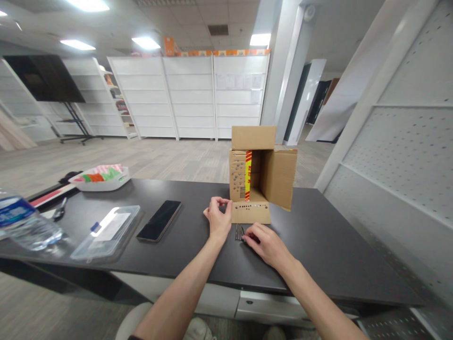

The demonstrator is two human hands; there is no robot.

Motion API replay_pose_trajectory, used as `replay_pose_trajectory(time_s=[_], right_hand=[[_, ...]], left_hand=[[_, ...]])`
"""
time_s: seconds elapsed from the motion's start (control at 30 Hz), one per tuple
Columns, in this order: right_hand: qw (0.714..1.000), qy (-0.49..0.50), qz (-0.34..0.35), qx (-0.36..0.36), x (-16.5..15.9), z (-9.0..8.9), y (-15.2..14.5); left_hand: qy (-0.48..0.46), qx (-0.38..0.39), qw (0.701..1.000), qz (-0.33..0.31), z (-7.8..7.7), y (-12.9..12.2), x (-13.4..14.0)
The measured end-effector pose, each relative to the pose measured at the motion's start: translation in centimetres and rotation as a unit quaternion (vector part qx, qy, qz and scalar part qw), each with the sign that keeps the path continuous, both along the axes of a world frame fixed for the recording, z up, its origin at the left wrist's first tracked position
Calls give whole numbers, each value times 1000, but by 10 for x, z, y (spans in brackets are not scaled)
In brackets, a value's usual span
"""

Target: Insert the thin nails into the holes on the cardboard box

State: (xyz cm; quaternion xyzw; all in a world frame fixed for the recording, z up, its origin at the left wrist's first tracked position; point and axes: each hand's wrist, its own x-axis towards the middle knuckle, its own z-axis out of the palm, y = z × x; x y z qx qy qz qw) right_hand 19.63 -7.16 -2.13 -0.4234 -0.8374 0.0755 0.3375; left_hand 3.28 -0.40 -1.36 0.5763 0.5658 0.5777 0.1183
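Observation:
An upright cardboard box stands with its opening toward me and its flaps spread. Its lower flap lies toward me on the table, with a line of small holes and dark dots. My left hand is at that flap's left corner, thumb and index finger pinched together; whatever is between them is hidden. In front of the flap lies a row of thin metal pins, like nails or screws. My right hand has its fingertips closed at the row's right end; what they grip cannot be made out.
On the dark table, a black phone, a clear plastic case, a water bottle and a white basket of colourful items stand left. The box's right flap sticks outward. A perforated panel borders the right side.

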Motion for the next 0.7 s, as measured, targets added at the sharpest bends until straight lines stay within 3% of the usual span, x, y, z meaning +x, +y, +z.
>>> replay_pose_trajectory(time_s=[0.7], right_hand=[[999,-19,25,-22,-3,10,-2]], left_hand=[[-3,6,1000,-5,-1,0,-1]])
